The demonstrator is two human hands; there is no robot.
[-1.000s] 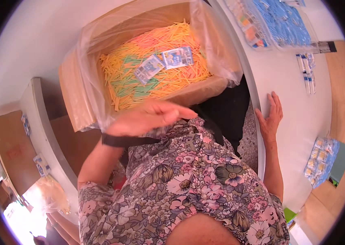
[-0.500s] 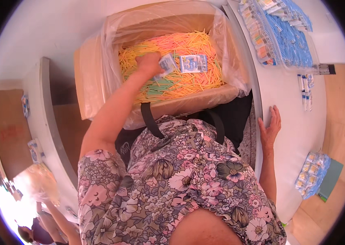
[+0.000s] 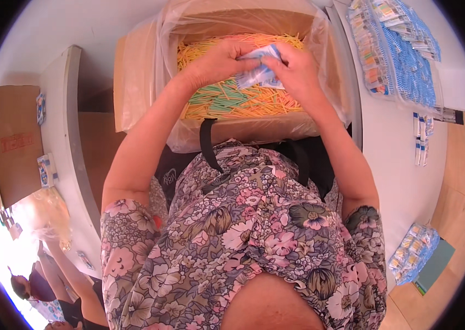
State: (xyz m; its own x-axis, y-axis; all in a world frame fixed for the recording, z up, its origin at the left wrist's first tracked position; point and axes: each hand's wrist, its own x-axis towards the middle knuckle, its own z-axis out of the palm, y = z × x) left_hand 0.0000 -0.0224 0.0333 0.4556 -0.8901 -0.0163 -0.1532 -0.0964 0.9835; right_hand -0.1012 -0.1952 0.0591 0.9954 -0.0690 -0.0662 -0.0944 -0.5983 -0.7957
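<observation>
Both hands, left hand [image 3: 216, 61] and right hand [image 3: 297, 70], pinch crinkly plastic packets [image 3: 261, 74] with curled fingers, above thin coloured sticks [image 3: 232, 99] inside a bag-lined cardboard box [image 3: 133, 82].

One view only: head-worn fisheye cam, looks steeply down over the floral-print shirt [image 3: 254, 242] at a plastic-lined cardboard box of coloured sticks [image 3: 320, 124], close range; edges bend near rim.

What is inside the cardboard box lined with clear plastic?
The box holds many thin sticks in yellow, orange and green. Both hands, left and right, hold small packets above them, covering some sticks. The bottom is hidden.
</observation>
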